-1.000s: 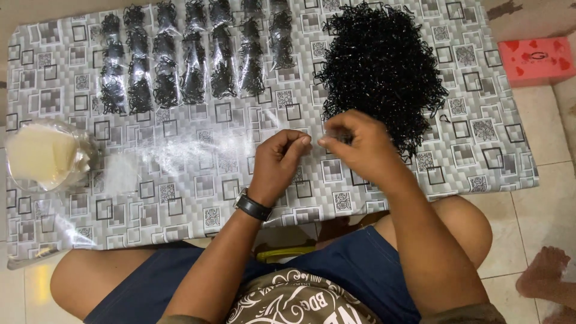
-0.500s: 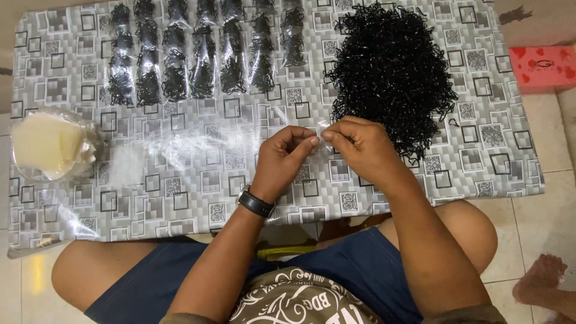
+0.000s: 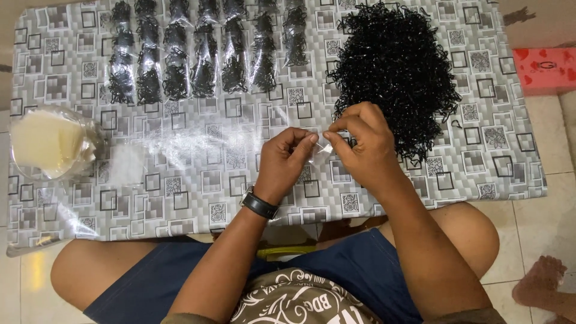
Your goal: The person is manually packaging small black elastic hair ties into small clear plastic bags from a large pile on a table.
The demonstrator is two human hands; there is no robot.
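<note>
Head view: the left hand [image 3: 282, 159] and right hand [image 3: 363, 141] pinch a small clear plastic bag [image 3: 322, 149] between them above the patterned table [image 3: 198, 186]; beyond lie the loose black bands [image 3: 396, 66]; farther left, filled packets [image 3: 204, 54].

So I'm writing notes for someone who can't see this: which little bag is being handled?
On the patterned table, left of the loose black pile, both hands meet. The small clear bag is pinched between the left hand and right hand; unlike the filled bags behind, it looks empty.
</note>
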